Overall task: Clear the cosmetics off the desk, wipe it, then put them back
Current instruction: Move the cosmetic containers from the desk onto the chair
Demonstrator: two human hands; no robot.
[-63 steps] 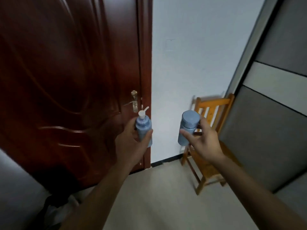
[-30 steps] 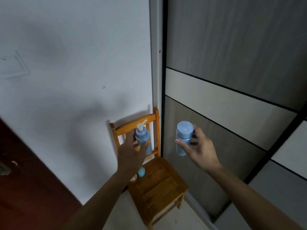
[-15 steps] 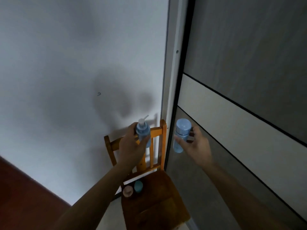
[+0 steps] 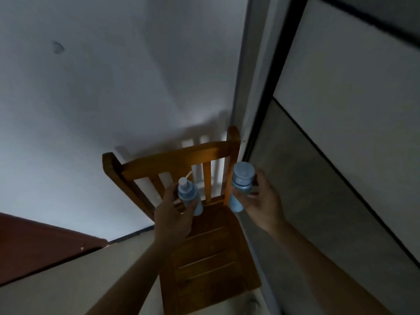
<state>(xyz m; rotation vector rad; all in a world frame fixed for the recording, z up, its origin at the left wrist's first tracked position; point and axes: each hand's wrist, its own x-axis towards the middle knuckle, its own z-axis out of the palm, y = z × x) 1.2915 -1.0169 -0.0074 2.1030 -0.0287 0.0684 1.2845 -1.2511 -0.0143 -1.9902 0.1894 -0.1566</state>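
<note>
My left hand [image 4: 172,214] grips a blue pump bottle [image 4: 189,196] with a white nozzle, held upright just above the back of the seat of a wooden chair [image 4: 211,251]. My right hand [image 4: 261,201] holds a blue capped bottle [image 4: 241,185] upright at the chair's right back post. Both bottles hang over the rear of the seat, close to the slatted backrest [image 4: 181,160]. My left arm covers the seat's left side, so any small jars there are hidden.
The chair stands in a corner between a white wall [image 4: 113,87] and a grey panelled wardrobe [image 4: 341,155] on the right. A dark red door [image 4: 34,246] lies at the lower left. Pale floor [image 4: 79,280] shows to the chair's left.
The view has swung from the door to the chair and tilted down over it. Both hands have carried the bottles lower, down to the seat's rear.
</note>
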